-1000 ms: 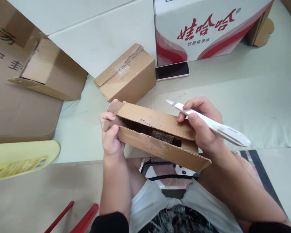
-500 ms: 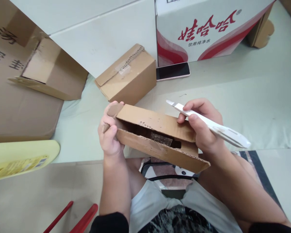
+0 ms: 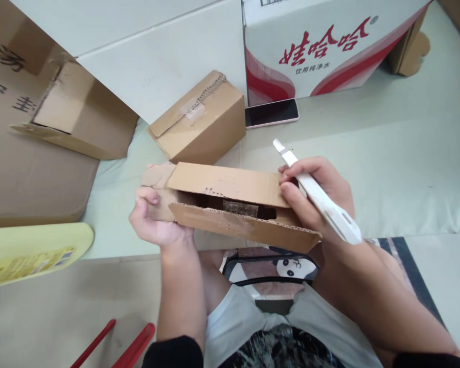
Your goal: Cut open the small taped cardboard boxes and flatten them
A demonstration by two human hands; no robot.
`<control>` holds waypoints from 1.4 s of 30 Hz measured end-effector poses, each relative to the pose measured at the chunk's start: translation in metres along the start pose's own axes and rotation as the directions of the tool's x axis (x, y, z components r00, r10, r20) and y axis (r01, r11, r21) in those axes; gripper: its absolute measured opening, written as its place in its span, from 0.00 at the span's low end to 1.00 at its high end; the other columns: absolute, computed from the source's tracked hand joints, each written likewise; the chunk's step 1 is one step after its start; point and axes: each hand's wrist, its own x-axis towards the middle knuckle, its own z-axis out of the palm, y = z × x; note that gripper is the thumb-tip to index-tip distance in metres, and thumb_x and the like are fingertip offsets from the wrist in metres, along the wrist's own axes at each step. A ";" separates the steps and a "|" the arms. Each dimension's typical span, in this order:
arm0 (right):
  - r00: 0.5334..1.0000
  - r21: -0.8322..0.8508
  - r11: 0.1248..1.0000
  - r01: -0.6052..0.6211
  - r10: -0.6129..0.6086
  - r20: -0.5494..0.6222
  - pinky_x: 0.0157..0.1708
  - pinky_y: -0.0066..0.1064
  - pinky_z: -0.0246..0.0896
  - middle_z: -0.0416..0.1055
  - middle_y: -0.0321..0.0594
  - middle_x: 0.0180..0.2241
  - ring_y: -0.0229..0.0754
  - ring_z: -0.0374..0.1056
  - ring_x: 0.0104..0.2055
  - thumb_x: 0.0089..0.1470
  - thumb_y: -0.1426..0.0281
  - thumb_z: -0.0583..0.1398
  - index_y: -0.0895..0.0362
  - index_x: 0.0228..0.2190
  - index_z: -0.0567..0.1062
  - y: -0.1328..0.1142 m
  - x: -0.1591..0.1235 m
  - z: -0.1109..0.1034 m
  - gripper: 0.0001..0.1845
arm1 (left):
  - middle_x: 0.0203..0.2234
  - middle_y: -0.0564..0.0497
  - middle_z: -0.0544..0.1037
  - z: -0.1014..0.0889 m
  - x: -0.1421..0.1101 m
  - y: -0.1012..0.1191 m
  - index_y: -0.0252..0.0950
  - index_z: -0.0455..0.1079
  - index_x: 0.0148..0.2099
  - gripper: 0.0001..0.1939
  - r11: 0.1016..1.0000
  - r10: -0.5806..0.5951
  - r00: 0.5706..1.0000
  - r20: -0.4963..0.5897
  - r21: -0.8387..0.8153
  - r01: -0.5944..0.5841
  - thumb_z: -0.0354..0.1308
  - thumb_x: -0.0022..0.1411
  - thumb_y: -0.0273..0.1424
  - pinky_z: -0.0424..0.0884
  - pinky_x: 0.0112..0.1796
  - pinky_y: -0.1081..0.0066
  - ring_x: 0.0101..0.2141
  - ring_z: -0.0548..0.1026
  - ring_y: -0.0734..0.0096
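Above my lap I hold a narrow brown cardboard box point(image 3: 230, 181), its long flaps parted and its dark inside partly showing. A strip of clear tape point(image 3: 240, 208) hangs in the gap. My left hand point(image 3: 153, 220) is closed on the end flaps at the box's left side. In my right hand point(image 3: 320, 189) is a white utility knife point(image 3: 322, 204), its short blade out and pointing up and left, away from the box. Fingers of that same hand also touch the box's right end.
On the pale green cloth point(image 3: 387, 163) stand a taped cardboard box point(image 3: 203, 120), a phone point(image 3: 272, 113) and a white-and-red carton point(image 3: 310, 56). Large brown cardboard point(image 3: 34, 174) is at the left, above a yellow-green rounded object point(image 3: 34, 250). Red legs point(image 3: 134, 347) show at bottom left.
The box has shifted left and its left end flaps now stick outward, with my left hand farther left on them. The knife has tilted more upright in my right hand.
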 end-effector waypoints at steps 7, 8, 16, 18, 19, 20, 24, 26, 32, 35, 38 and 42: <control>0.978 0.036 0.997 0.074 -0.079 0.191 0.49 0.44 0.75 0.82 0.40 0.48 0.51 0.79 0.49 0.54 0.55 0.74 0.45 0.48 0.74 0.006 0.003 -0.003 0.24 | 0.47 0.51 0.81 0.002 0.001 0.002 0.39 0.45 0.27 0.25 0.997 0.075 0.997 0.009 0.027 -0.076 0.57 0.61 0.44 0.74 0.57 0.42 0.60 0.76 0.44; 0.967 0.022 0.995 0.093 -0.096 0.234 0.51 0.45 0.74 0.82 0.41 0.51 0.51 0.79 0.51 0.52 0.54 0.75 0.45 0.49 0.73 0.008 0.003 -0.003 0.27 | 0.47 0.51 0.81 0.002 0.001 0.002 0.39 0.45 0.27 0.25 0.998 0.052 0.999 0.016 0.026 -0.052 0.57 0.61 0.44 0.74 0.57 0.41 0.60 0.76 0.44; 0.952 -0.101 0.968 0.229 -0.202 0.229 0.61 0.55 0.68 0.83 0.41 0.51 0.58 0.76 0.61 0.54 0.60 0.73 0.44 0.47 0.74 0.005 0.002 -0.003 0.21 | 0.50 0.49 0.80 -0.004 0.003 0.002 0.38 0.50 0.25 0.27 0.999 -0.031 0.992 0.123 0.041 0.026 0.63 0.58 0.46 0.70 0.60 0.43 0.59 0.76 0.42; 0.945 -0.094 0.952 0.290 -0.270 0.186 0.61 0.55 0.67 0.85 0.40 0.46 0.58 0.75 0.62 0.57 0.64 0.70 0.43 0.43 0.75 0.001 0.000 -0.003 0.13 | 0.47 0.48 0.81 -0.005 0.002 0.001 0.38 0.51 0.25 0.28 0.996 -0.075 0.988 0.137 0.052 0.069 0.64 0.58 0.48 0.70 0.59 0.42 0.57 0.77 0.42; 0.935 -0.083 0.944 0.319 -0.299 0.192 0.61 0.56 0.66 0.86 0.40 0.44 0.58 0.76 0.61 0.59 0.64 0.69 0.43 0.42 0.75 0.000 0.000 -0.003 0.10 | 0.46 0.47 0.81 -0.006 0.001 0.000 0.38 0.51 0.25 0.28 0.995 -0.089 0.987 0.137 0.052 0.083 0.64 0.59 0.49 0.70 0.58 0.42 0.57 0.77 0.41; 0.921 -0.065 0.938 0.342 -0.320 0.220 0.61 0.56 0.66 0.86 0.39 0.41 0.58 0.77 0.60 0.61 0.64 0.67 0.43 0.41 0.75 -0.001 0.000 -0.003 0.08 | 0.45 0.47 0.81 -0.006 0.001 0.000 0.38 0.51 0.26 0.28 0.995 -0.096 0.987 0.131 0.051 0.090 0.63 0.59 0.49 0.70 0.58 0.42 0.56 0.77 0.41; 0.872 0.006 0.943 0.333 -0.310 0.378 0.59 0.58 0.66 0.86 0.33 0.33 0.54 0.81 0.55 0.66 0.64 0.62 0.44 0.39 0.71 0.001 0.001 -0.002 0.03 | 0.40 0.48 0.80 -0.009 0.001 -0.004 0.39 0.50 0.27 0.29 0.995 -0.078 0.990 0.115 0.076 0.070 0.64 0.58 0.52 0.69 0.58 0.45 0.54 0.78 0.44; 0.861 -0.039 0.942 0.334 -0.288 0.419 0.60 0.57 0.67 0.85 0.32 0.32 0.52 0.81 0.54 0.67 0.69 0.60 0.45 0.36 0.70 0.003 0.002 -0.001 0.06 | 0.37 0.49 0.78 -0.009 0.002 -0.004 0.40 0.50 0.27 0.29 0.993 -0.088 0.991 0.102 0.084 0.080 0.62 0.57 0.53 0.72 0.56 0.47 0.51 0.78 0.46; 0.824 -0.174 0.877 0.448 -0.328 0.462 0.67 0.63 0.61 0.85 0.35 0.35 0.54 0.76 0.62 0.66 0.70 0.60 0.45 0.35 0.72 0.006 0.000 -0.003 0.07 | 0.35 0.50 0.77 -0.007 0.002 -0.003 0.40 0.51 0.27 0.25 0.993 -0.103 0.991 0.088 0.062 0.097 0.58 0.60 0.50 0.72 0.54 0.50 0.51 0.78 0.49; 0.814 -0.182 0.870 0.457 -0.327 0.480 0.68 0.62 0.59 0.84 0.34 0.34 0.54 0.79 0.58 0.65 0.71 0.61 0.45 0.36 0.73 -0.001 -0.002 -0.009 0.07 | 0.36 0.49 0.77 -0.008 0.001 -0.004 0.41 0.52 0.27 0.23 0.995 -0.090 0.992 0.092 0.049 0.086 0.57 0.61 0.49 0.70 0.55 0.50 0.54 0.77 0.48; 0.835 -0.214 0.870 0.443 -0.314 0.453 0.66 0.59 0.60 0.82 0.34 0.35 0.50 0.80 0.49 0.65 0.73 0.61 0.46 0.36 0.73 -0.014 -0.003 -0.020 0.07 | 0.38 0.48 0.77 -0.010 0.000 -0.006 0.41 0.54 0.28 0.21 0.994 -0.104 0.992 0.074 0.038 0.101 0.58 0.61 0.48 0.70 0.54 0.52 0.55 0.76 0.48; 0.867 -0.282 0.867 0.410 -0.274 0.417 0.43 0.44 0.66 0.80 0.35 0.31 0.45 0.73 0.34 0.66 0.70 0.62 0.47 0.35 0.73 -0.024 -0.001 -0.029 0.06 | 0.35 0.49 0.72 -0.013 0.002 -0.009 0.41 0.55 0.28 0.20 0.994 -0.102 0.995 0.019 0.035 0.102 0.60 0.59 0.46 0.71 0.52 0.57 0.49 0.75 0.54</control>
